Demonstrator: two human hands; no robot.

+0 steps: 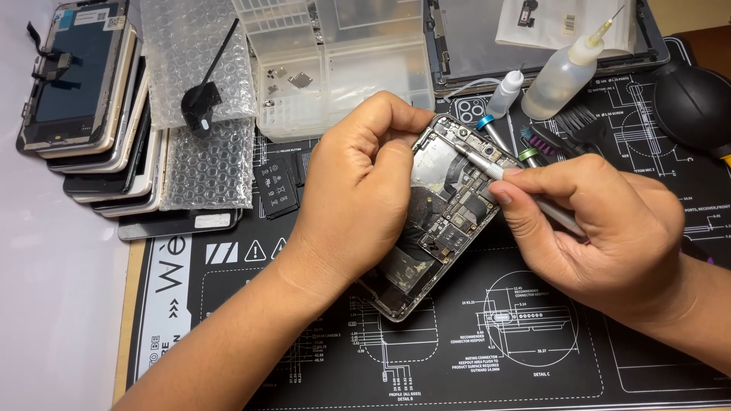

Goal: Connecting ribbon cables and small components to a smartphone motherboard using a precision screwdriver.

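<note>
Head view, left hand gripping opened phone, right hand pinching screwdriver, bottles behind

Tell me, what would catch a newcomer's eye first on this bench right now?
The opened phone at centre, its boards bare, gripped by the left hand while the right hand sets a slim metal screwdriver to its upper end. Next, the stack of phone screens at far left, beside bubble wrap.

Stacked dark phone screens far left; clear bubble-wrap bags beside; white barcode label top right.
</note>
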